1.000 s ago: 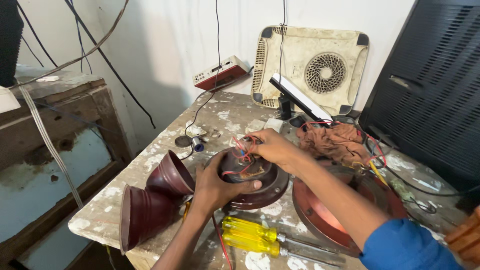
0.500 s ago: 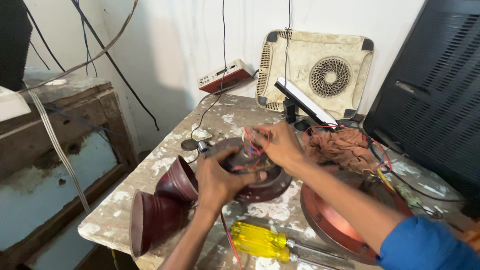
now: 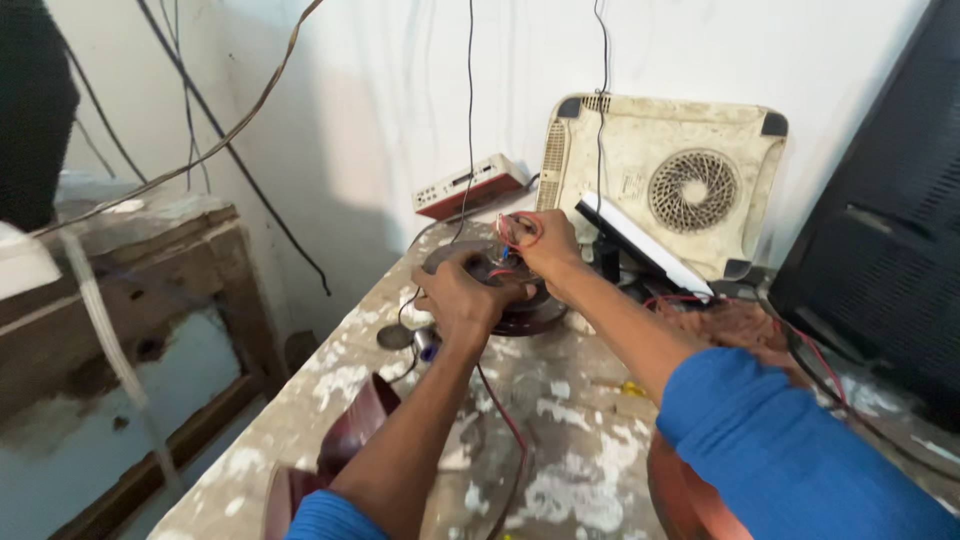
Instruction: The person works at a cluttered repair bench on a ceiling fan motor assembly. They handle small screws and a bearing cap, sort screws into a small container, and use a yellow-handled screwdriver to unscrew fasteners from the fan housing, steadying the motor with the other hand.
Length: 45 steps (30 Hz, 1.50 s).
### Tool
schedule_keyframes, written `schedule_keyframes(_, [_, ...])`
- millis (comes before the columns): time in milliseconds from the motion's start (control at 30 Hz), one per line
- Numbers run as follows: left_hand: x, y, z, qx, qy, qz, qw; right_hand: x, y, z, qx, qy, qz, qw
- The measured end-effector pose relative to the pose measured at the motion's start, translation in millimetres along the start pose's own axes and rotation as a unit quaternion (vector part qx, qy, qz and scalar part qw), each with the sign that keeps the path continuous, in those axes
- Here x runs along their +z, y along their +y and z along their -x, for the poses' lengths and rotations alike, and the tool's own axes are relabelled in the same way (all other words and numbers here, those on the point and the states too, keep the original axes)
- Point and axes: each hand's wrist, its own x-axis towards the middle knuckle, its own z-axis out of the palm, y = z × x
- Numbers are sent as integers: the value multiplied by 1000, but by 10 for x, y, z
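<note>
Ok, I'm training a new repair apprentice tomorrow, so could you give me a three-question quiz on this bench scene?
1. True or false: the left hand rests on the dark round housing on the paint-spattered table.
2. What does the right hand pinch?
A. a screwdriver
B. thin red wires
C. a roll of tape
3. What leans against the wall behind the hands, with a round grille in it?

Key
1. True: the left hand grips the housing from the near side.
2. B: red wires loop above the fingers, over the housing.
3. A dirty cream flat panel with black corner pads.
</note>
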Motion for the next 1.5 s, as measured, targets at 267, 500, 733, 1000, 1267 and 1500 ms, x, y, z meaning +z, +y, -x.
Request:
schedule_keyframes(267, [478, -184, -630, -85, 19, 15, 996, 215, 408, -747, -46, -18, 43, 998])
schedule_keyframes(500, [792, -434, -861, -196, 32, 36, 979, 572, 909, -1000, -47, -18, 59, 997])
schedule_keyframes(733, [1033, -663, -1082, -204, 53, 43, 977, 746, 1175, -1233, -15, -53, 51, 997])
schedule_keyframes(1000, [1220, -880, -1185, -187, 25, -24, 982, 722, 1018, -1184, 27, -81, -34, 996])
schedule_keyframes(1267, [1155, -906, -937, -151, -34, -97, 983, 440, 613, -862, -28, -46, 210, 976])
schedule_keyframes(1500, [705, -574, -438, -64, -27, -114, 991, -184, 74, -178, -107, -35, 257, 960])
